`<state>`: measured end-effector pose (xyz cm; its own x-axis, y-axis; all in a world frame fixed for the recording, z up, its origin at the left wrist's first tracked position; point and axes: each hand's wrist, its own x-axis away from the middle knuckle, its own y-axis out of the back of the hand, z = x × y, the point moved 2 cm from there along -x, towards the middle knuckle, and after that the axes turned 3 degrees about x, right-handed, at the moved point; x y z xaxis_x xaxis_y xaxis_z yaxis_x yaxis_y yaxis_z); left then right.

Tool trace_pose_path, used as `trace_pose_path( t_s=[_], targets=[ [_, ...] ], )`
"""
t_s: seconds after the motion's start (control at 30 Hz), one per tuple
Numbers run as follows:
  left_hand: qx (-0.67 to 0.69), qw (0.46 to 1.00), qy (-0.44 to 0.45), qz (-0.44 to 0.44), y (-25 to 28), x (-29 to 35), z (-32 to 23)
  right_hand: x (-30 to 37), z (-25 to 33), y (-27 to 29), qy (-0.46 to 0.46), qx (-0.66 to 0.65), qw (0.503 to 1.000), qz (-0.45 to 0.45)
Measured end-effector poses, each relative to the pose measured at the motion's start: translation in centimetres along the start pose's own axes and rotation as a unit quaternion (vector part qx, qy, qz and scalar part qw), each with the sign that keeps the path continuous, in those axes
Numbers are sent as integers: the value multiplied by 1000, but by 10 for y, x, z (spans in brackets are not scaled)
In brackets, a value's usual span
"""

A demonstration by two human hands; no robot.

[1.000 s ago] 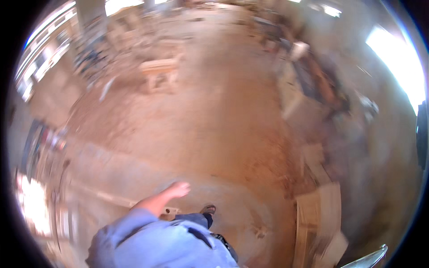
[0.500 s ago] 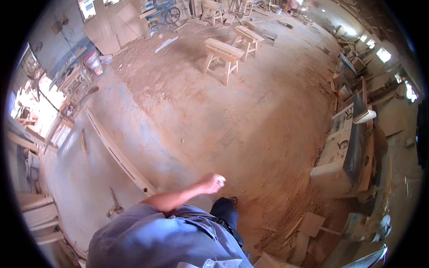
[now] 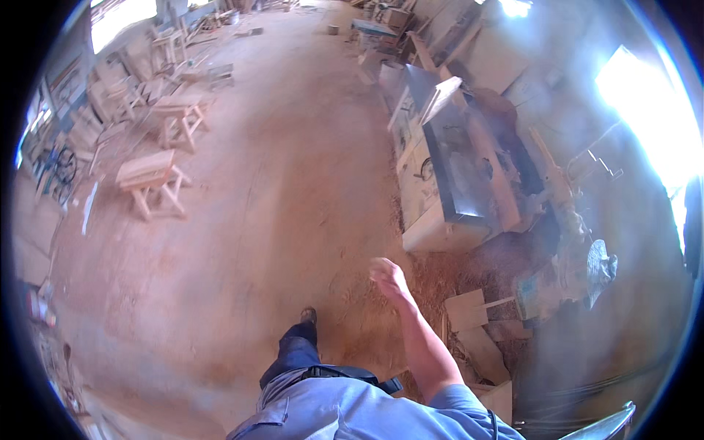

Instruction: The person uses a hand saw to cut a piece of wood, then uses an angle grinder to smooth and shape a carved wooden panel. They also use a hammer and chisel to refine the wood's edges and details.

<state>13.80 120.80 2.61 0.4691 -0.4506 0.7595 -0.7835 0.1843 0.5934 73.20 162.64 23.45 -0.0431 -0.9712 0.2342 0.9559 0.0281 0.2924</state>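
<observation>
My right hand (image 3: 389, 279) is swung out in front of me over the dusty floor, with its bare forearm stretching up from the lower edge. Motion smears its fingers, so I cannot make out whether they are curled round anything. It touches nothing around it; the nearest large thing is a pale machine cabinet (image 3: 433, 235) with a dark top, ahead and to the right. My left hand is out of the picture. One leg in dark trousers (image 3: 297, 345) steps forward below me.
Two wooden sawhorse-like benches (image 3: 150, 172) stand on the left. Wood offcuts (image 3: 477, 341) and sawdust lie right of my arm. A spoked wheel (image 3: 64, 165) is at the far left. A dusty concrete floor (image 3: 293, 169) runs ahead between the benches and the cabinet.
My view has turned right, so the benches slid left and the cabinet came toward the middle. The left arm has left the picture and the right arm has swung into it.
</observation>
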Motion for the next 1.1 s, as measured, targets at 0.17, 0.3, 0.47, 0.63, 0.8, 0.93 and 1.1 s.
trace_pose_path(
  t_s=[0.17,0.3,0.47,0.63,0.8,0.93,1.1],
  targets=[
    [22,999,19,19,-43,-97,-161,-145,-19,10,74,146,986,20],
    [165,986,-31,-20,-58,-208,-354,-157,-51,44,-64,240,966,80],
    [228,876,-426,4,10,-195,-812,-165,-67,119,-251,-159,954,-45],
    [307,814,-492,24,-18,-111,-1070,-263,-92,179,-292,-223,927,-79],
    [314,875,-321,183,-124,-83,-1112,-463,-117,254,-36,40,992,-112],
    [232,913,-250,222,-163,-78,-1136,-585,-1,327,-61,1,973,-223],
    [187,909,-316,199,-186,-115,-1259,-673,101,384,6,9,955,-296]
  ],
)
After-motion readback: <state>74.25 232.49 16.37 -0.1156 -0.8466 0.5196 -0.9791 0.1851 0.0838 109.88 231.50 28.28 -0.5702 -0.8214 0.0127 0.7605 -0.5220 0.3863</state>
